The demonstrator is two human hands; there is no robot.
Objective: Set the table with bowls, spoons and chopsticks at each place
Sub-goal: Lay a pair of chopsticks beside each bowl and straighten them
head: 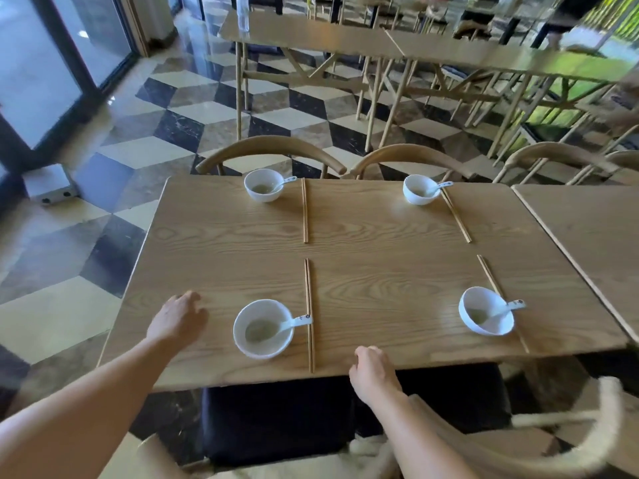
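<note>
Wooden table (363, 271): four bowls, both hands empty.

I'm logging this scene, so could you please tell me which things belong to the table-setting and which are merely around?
Job: four bowls, a spoon in each, four chopstick pairs, the table.
Around: chairs, far tables, water bottle.

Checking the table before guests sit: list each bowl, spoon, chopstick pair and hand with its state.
Near left bowl: upright, spoon inside.
Near right bowl: upright, spoon inside.
Far left bowl: upright, spoon inside.
Far right bowl: upright, spoon inside.
Chopsticks: paired, flat, right of each bowl.
Left hand: empty.
Right hand: empty.
</note>
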